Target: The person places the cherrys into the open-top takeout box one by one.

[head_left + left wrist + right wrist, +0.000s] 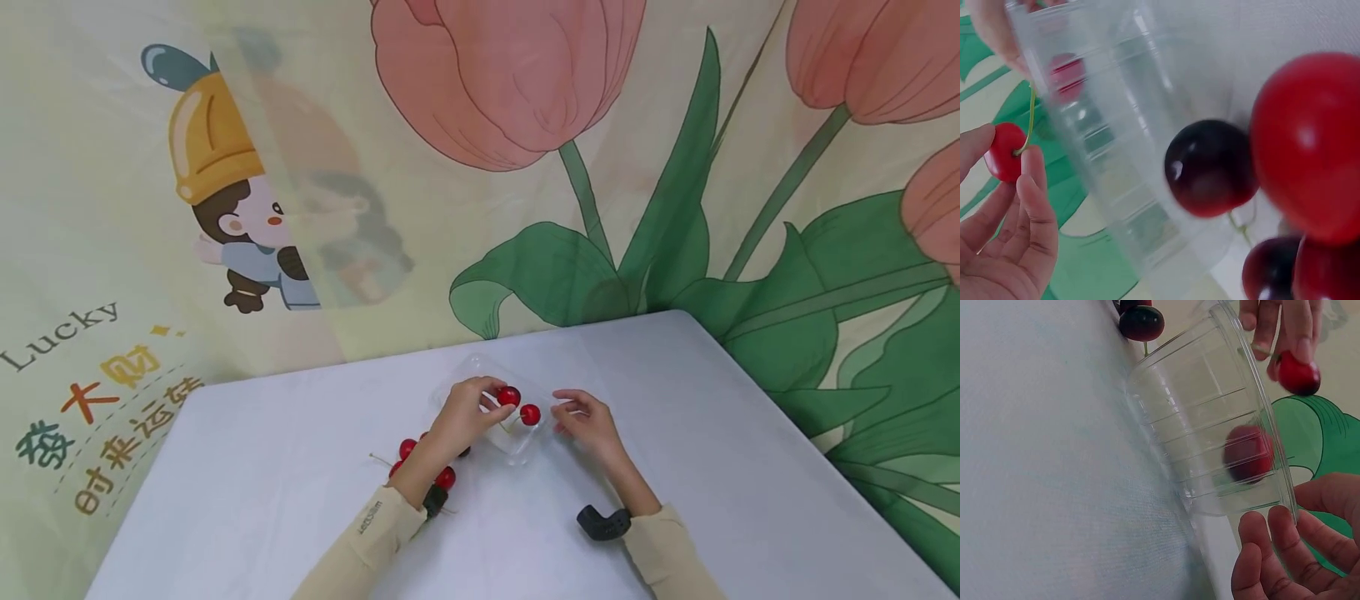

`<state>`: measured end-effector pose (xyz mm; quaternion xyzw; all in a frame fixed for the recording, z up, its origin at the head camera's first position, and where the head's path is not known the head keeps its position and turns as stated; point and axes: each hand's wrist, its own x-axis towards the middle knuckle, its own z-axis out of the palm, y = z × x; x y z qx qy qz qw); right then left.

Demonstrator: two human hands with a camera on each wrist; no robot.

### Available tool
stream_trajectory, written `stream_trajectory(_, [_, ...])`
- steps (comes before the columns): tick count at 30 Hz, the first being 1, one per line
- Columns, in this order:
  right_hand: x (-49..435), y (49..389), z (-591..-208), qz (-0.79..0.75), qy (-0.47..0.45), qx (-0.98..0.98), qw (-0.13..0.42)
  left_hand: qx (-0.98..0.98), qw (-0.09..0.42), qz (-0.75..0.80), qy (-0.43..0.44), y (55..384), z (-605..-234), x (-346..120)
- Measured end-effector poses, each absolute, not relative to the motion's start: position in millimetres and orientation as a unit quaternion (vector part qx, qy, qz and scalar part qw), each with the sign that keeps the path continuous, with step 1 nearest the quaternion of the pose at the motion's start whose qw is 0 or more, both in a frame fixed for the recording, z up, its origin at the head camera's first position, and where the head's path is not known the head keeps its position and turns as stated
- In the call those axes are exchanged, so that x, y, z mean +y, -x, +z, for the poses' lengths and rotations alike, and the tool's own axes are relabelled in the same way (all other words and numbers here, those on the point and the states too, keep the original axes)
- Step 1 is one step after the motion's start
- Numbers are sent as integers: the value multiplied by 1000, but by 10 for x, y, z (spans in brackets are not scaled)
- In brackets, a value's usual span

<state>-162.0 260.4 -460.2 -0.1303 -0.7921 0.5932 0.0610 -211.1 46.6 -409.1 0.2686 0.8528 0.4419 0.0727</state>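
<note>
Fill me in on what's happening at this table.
A person's left hand pinches a cherry over a clear plastic box. Another cherry is already in the box. The right hand is at the box's rim; whether it touches, I can't tell. More cherries lie on the white table beside the box, near the left wrist.

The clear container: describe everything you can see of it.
The clear container looks like thin, transparent plastic: a shallow, open-topped box with ribbed walls, rounded corners and a projecting rim. It stands upright on the white tabletop in front of the person, with one red cherry inside. The left hand holds another cherry above it; the right hand is at its rim, though whether they touch is unclear.
</note>
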Motion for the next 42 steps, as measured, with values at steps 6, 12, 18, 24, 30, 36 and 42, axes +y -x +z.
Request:
stream_trajectory(6, [2504, 1586, -4655, 594, 131, -791, 64, 862, 93, 419, -270, 2137, -4246, 475])
stream_trajectory(12, [2409, 1566, -4691, 594, 122, -793, 58, 880, 103, 383, -259, 2161, -4365, 433])
stream_trajectory(18, [2409, 1534, -4699, 590, 85, -798, 90, 889, 85, 353, -279, 2193, -4444, 455])
stream_trajectory(24, [2387, 1511, -4717, 596, 93, -794, 75, 901, 72, 321, -282, 2206, -4529, 479])
stream_trajectory(30, [2394, 1534, -4698, 587, 112, -799, 71, 902, 75, 316, -283, 2223, -4541, 500])
stream_trajectory(36, [2425, 1544, -4651, 582, 106, -803, 76, 904, 69, 314, -281, 2239, -4506, 528])
stream_trajectory(42, [2567, 1511, -4612, 575, 111, -806, 84, 900, 59, 320, -289, 2235, -4401, 623])
